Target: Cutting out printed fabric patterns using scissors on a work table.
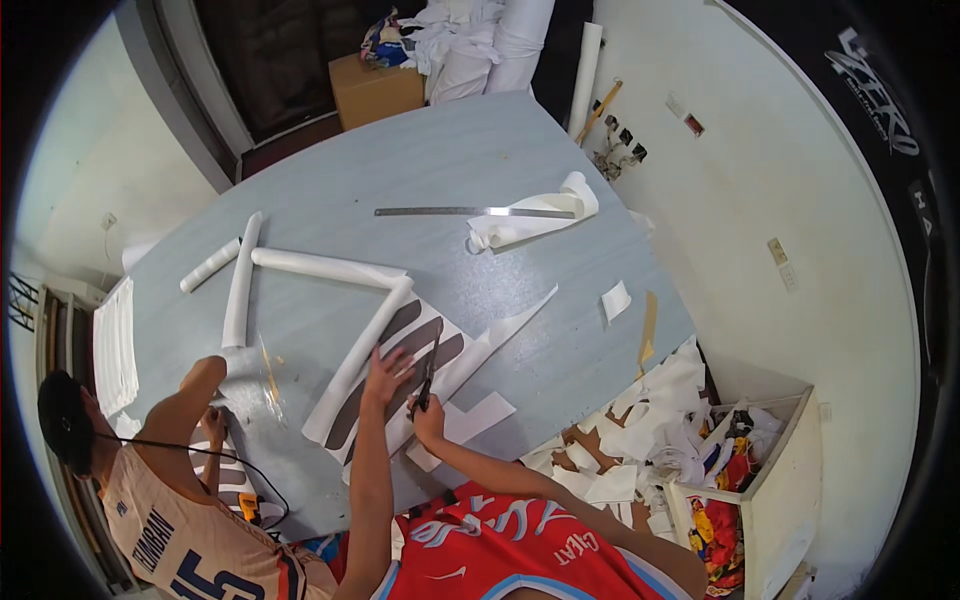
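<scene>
My left hand (387,372) lies with fingers spread on a white sheet (448,322) printed with dark grey bands (366,402), beside the rolled edge (350,357) of the paper. My right hand (426,416) grips black-handled scissors (431,362) whose blades point away from me over the printed sheet. Curled white paper (505,325) and flat offcuts (481,416) lie just right of the scissors. At the left, a co-worker (175,485) in a cream jersey and black cap bends over a striped piece (235,478) with their hands at it.
More paper rolls (243,280) lie on the grey-blue table (300,190). A metal ruler (430,211) rests across curled paper at the back. Paper scraps (640,420) heap along the right side beside a white bin (780,480) of coloured cloth. A cardboard box (378,95) stands behind the table.
</scene>
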Available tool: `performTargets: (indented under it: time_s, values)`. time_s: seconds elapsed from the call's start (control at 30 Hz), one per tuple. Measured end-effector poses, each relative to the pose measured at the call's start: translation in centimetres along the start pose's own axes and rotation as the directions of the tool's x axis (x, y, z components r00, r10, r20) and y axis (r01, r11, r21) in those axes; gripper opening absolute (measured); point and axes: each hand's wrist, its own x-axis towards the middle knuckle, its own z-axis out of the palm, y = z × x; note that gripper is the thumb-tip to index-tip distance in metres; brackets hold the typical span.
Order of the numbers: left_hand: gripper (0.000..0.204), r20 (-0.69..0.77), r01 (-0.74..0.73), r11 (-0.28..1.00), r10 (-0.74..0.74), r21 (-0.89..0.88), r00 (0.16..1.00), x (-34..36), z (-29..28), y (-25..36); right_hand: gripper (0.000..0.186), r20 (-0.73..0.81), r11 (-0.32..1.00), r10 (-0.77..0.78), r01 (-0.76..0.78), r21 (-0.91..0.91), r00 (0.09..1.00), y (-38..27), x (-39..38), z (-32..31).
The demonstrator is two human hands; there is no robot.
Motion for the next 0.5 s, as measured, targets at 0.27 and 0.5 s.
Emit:
performTargets:
  time_s: [0.27,0.5]
  values:
    - [0.076,0.162,-0.189,-0.031,0.661,0.981,0.732,-7.0,-13.3,13.4,0.043,0.049,0.912,-0.183,0.188,-0.365,0.982,-3.9,-3.5,-4.5]
    - [0.096,0.249,0.072,-0.572,0.463,0.817,0.851,-8.9,-8.6,14.7,0.045,0.065,0.861,-0.007,0.039,-0.507,0.998,-4.8,-3.6,-8.0]
